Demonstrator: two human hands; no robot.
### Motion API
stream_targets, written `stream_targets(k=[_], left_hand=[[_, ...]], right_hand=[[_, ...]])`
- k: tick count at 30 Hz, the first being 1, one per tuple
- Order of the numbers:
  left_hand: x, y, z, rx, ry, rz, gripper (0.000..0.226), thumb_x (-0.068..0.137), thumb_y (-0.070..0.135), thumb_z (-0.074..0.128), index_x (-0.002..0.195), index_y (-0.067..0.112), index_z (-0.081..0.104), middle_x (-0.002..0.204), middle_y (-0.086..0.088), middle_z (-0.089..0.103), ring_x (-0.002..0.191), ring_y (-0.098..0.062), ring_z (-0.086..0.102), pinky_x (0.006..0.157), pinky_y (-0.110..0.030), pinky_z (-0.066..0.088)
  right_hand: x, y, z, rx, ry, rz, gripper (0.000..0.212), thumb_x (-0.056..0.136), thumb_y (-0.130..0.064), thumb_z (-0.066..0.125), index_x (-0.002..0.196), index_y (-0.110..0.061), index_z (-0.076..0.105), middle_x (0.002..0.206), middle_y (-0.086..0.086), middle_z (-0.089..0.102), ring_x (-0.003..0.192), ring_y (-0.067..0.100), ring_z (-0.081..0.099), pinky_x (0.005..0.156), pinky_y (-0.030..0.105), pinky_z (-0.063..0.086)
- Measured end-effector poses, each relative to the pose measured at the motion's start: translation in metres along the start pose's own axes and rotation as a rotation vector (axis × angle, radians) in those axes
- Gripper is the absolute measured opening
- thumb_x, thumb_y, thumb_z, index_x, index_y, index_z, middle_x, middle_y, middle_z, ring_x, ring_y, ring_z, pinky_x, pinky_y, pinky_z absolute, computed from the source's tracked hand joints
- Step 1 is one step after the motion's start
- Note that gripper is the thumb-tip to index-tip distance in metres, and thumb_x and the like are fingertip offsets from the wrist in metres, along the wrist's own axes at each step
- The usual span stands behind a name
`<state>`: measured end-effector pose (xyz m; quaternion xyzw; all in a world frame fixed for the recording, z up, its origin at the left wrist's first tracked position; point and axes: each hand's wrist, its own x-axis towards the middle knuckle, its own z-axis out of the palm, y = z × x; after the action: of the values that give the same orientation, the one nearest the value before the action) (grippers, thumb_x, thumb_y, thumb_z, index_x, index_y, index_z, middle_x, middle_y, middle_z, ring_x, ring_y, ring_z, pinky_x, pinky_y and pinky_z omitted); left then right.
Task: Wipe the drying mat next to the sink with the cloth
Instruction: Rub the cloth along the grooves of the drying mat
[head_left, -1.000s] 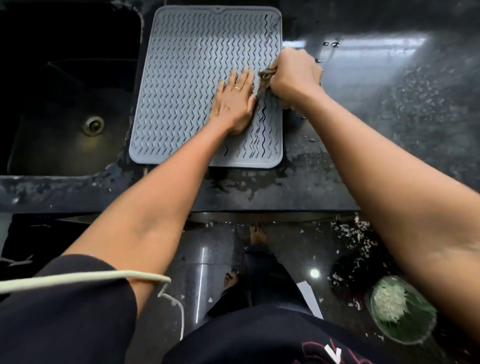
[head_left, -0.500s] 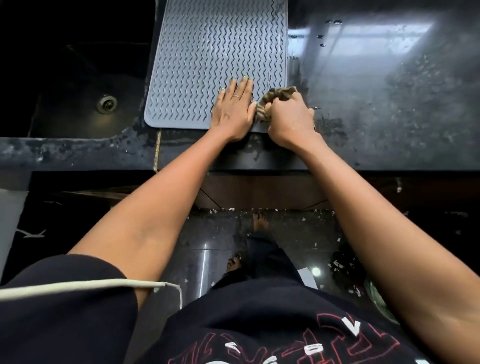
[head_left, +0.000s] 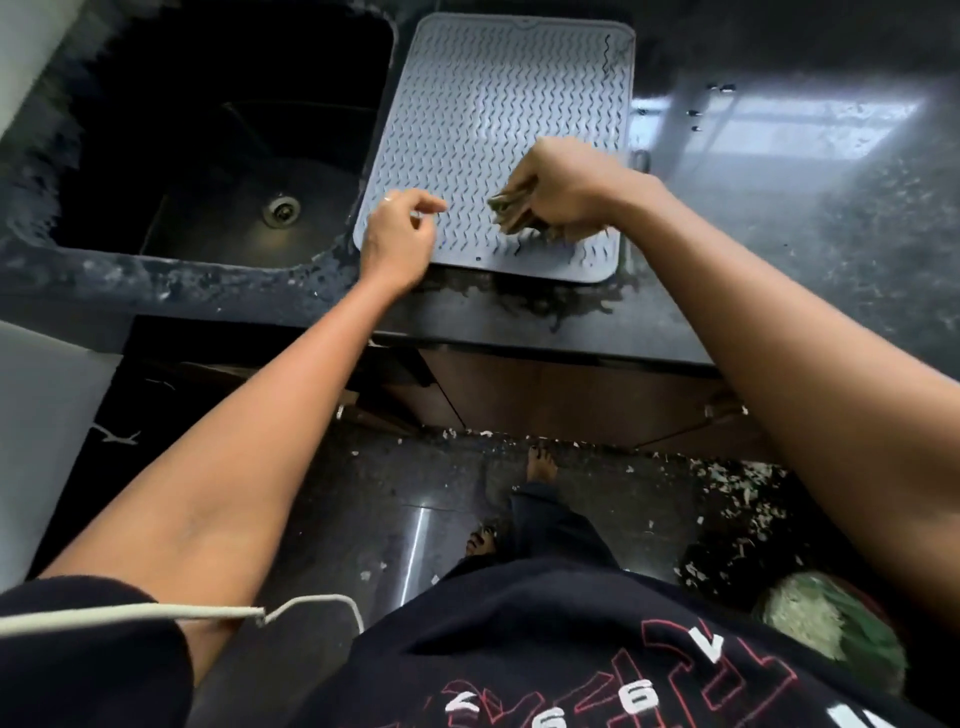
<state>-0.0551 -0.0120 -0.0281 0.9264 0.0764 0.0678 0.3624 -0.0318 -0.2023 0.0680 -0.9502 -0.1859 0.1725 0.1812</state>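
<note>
Bunching a crumpled brownish cloth (head_left: 511, 215) in a tight grip, the right hand (head_left: 563, 187) has its fingers curled round the fabric, knuckles up, with the cloth spilling out of the fist toward the left and down onto the surface beneath. That surface is the grey drying mat (head_left: 493, 104), ribbed with short wavy ridges: most of it stretches away beyond the grip, a narrower band lies on the near side of it, and the mat's right edge is just to the right of the wrist. The cloth's lower folds look to be touching the mat, though the blur leaves the contact unsure. The right forearm comes in from the lower right, crossing the near edge of the dark speckled counter (head_left: 779, 234) and slanting up and left to the hand. To the left of the grip, near but apart from the cloth, the left hand (head_left: 397, 236) sits over the mat's near left corner, holding nothing; its fingers are loosely bent with one fingertip pointing right toward the cloth, and a ring shows on one finger. Whether it touches the mat cannot be told. Farther left of both hands lies the black sink (head_left: 171, 171) with its round metal drain (head_left: 281, 210), the mat lying just beside its rim.
</note>
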Motion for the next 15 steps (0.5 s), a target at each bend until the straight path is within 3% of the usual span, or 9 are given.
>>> stream_targets(k=[2,7,10,12,15], left_hand=[[0.010,-0.022,-0.019,-0.001,0.044,-0.117,0.024,0.087,0.012,0.052,0.098,0.019,0.072,0.109,-0.004,0.070,0.092,-0.018,0.064,0.083,-0.022,0.045],[0.035,-0.046,-0.047,-0.139,0.155,-0.319,0.025,0.088,0.013,0.050,0.097,0.012,0.073,0.102,-0.012,0.073,0.088,-0.023,0.066,0.086,-0.043,0.056],[0.046,-0.035,-0.049,-0.123,0.143,-0.299,0.027,0.090,0.015,0.048,0.097,0.014,0.073,0.101,-0.004,0.073,0.084,-0.014,0.062,0.085,-0.040,0.056],[0.050,-0.024,-0.045,-0.106,0.087,-0.269,0.026,0.090,0.016,0.049,0.098,0.017,0.074,0.098,-0.001,0.072,0.085,-0.015,0.063,0.083,-0.036,0.055],[0.051,-0.014,-0.030,-0.065,-0.024,-0.247,0.026,0.092,0.017,0.050,0.103,0.016,0.073,0.102,-0.002,0.072,0.093,-0.019,0.065,0.087,-0.031,0.051]], right_hand=[[0.018,-0.026,0.007,0.051,-0.034,-0.131,0.039,0.081,0.004,0.046,0.104,-0.013,0.073,0.101,0.006,0.075,0.089,0.013,0.068,0.085,0.026,0.053],[0.056,-0.071,0.044,-0.083,-0.085,-0.372,0.049,0.074,-0.003,0.044,0.112,-0.021,0.068,0.110,0.013,0.070,0.108,0.033,0.059,0.091,0.041,0.051],[0.065,-0.074,0.072,-0.213,-0.144,-0.390,0.044,0.080,-0.014,0.048,0.122,-0.020,0.060,0.124,0.010,0.061,0.118,0.033,0.047,0.096,0.042,0.042],[0.067,-0.066,0.083,-0.237,-0.097,-0.410,0.049,0.082,-0.016,0.049,0.130,-0.024,0.054,0.138,0.004,0.052,0.127,0.030,0.038,0.098,0.043,0.035],[0.068,-0.057,0.087,-0.254,-0.036,-0.464,0.051,0.083,-0.011,0.049,0.132,-0.024,0.054,0.139,0.001,0.051,0.131,0.028,0.036,0.099,0.041,0.035]])
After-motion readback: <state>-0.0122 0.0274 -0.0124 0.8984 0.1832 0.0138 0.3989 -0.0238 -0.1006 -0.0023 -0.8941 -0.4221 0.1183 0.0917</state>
